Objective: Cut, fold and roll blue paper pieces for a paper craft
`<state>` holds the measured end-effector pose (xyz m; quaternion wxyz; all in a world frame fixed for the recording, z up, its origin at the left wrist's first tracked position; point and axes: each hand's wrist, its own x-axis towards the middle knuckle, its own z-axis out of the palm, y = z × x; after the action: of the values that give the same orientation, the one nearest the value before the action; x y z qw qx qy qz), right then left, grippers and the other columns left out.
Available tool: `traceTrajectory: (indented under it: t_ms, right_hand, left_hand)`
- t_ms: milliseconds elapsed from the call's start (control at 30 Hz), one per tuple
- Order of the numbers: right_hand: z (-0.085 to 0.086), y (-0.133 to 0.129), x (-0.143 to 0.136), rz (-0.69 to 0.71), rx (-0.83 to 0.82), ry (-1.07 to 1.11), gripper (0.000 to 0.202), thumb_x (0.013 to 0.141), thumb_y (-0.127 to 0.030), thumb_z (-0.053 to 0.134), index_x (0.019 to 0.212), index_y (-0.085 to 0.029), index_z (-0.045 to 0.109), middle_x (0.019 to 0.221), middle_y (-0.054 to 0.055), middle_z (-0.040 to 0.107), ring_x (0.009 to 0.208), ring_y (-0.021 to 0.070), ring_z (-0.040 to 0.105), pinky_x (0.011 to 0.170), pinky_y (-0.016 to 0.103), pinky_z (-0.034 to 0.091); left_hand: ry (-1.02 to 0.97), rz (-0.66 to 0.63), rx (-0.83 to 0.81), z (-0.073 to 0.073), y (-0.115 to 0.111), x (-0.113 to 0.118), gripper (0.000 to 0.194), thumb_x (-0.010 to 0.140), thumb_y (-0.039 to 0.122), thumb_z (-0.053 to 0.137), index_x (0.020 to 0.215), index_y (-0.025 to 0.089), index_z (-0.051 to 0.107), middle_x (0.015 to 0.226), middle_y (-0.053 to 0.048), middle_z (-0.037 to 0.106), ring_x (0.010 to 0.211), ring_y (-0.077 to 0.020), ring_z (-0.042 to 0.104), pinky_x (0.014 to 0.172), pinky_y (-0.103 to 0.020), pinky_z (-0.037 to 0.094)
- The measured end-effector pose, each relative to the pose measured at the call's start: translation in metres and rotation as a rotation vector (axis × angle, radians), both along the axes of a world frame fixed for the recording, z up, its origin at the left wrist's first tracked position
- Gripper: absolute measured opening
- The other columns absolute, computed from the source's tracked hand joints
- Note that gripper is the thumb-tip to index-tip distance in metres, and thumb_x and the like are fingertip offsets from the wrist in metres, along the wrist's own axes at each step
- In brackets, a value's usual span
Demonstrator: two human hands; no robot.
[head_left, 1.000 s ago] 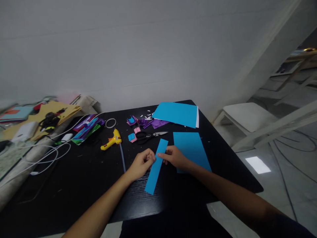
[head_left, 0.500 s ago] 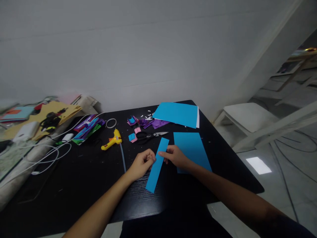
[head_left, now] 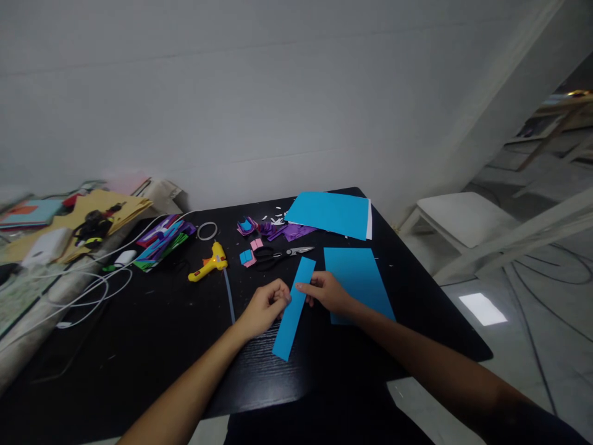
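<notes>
Both hands pinch the blue paper strip (head_left: 293,309) at mid-length. The left hand (head_left: 265,306) holds its left edge, the right hand (head_left: 327,292) its right edge.

A home craft corner: a black table (head_left: 139,346) against a plain white wall carries a yellow glue gun (head_left: 208,262), scissors (head_left: 280,254), blue paper sheets (head_left: 331,213) and coloured scraps (head_left: 273,228); a white chair (head_left: 463,216) stands far right.

A blue strip (head_left: 294,309) is pinched at mid-length by the left hand (head_left: 265,307) and right hand (head_left: 327,292) above the table (head_left: 152,327). Scissors (head_left: 280,253) are located just beyond.
</notes>
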<state>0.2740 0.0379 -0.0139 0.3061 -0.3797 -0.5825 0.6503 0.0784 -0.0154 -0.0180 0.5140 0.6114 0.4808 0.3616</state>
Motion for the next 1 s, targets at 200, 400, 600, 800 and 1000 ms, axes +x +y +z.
traceTrajectory:
  t_ms: [200, 400, 600, 800, 1000]
  right_hand:
    - [-0.0028, 0.0018, 0.0006, 0.015, 0.000, -0.012, 0.040, 0.071, -0.053, 0.080, 0.065, -0.017, 0.064, 0.057, 0.000, 0.062, 0.051, 0.0131, 0.055, 0.049, 0.025, 0.045]
    - [-0.0054, 0.0030, 0.0016, 0.086, 0.027, -0.010, 0.040, 0.072, -0.054, 0.079, 0.069, -0.016, 0.066, 0.060, 0.000, 0.063, 0.053, 0.0135, 0.056, 0.052, 0.026, 0.046]
    - [-0.0032, 0.0025, 0.0012, 0.106, 0.012, 0.002, 0.040, 0.068, -0.052, 0.083, 0.067, -0.015, 0.067, 0.061, 0.001, 0.064, 0.053, 0.0130, 0.056, 0.053, 0.026, 0.046]
    - [-0.0033, -0.0004, -0.0012, 0.060, 0.004, 0.014, 0.039, 0.065, -0.051, 0.084, 0.065, -0.016, 0.067, 0.060, 0.001, 0.065, 0.053, 0.0140, 0.056, 0.052, 0.027, 0.045]
    - [-0.0055, 0.0003, -0.0025, -0.066, 0.008, 0.014, 0.038, 0.068, -0.050, 0.081, 0.059, -0.018, 0.063, 0.056, 0.000, 0.062, 0.048, 0.0129, 0.053, 0.050, 0.027, 0.041]
  left_hand:
    - [-0.011, 0.008, -0.003, -0.0016, 0.0002, -0.0004, 0.012, 0.089, 0.026, 0.057, 0.080, 0.018, 0.055, 0.057, 0.007, 0.051, 0.050, -0.0100, 0.051, 0.053, -0.021, 0.039]
    - [-0.013, 0.001, 0.002, -0.0004, 0.0008, 0.0003, 0.015, 0.091, 0.029, 0.057, 0.080, 0.018, 0.055, 0.057, 0.006, 0.051, 0.050, -0.0099, 0.051, 0.054, -0.021, 0.040]
    - [-0.007, -0.031, 0.011, -0.0020, 0.0003, -0.0003, 0.019, 0.093, 0.033, 0.057, 0.082, 0.018, 0.054, 0.058, 0.006, 0.052, 0.052, -0.0102, 0.051, 0.055, -0.022, 0.040]
    - [0.001, -0.020, 0.032, -0.0024, 0.0003, 0.0010, 0.018, 0.093, 0.031, 0.056, 0.082, 0.018, 0.053, 0.058, 0.007, 0.049, 0.051, -0.0099, 0.047, 0.054, -0.022, 0.037]
    - [0.063, 0.012, 0.064, -0.0004, 0.0017, -0.0023, 0.015, 0.091, 0.027, 0.056, 0.081, 0.017, 0.056, 0.060, 0.007, 0.043, 0.055, -0.0090, 0.039, 0.054, -0.021, 0.031]
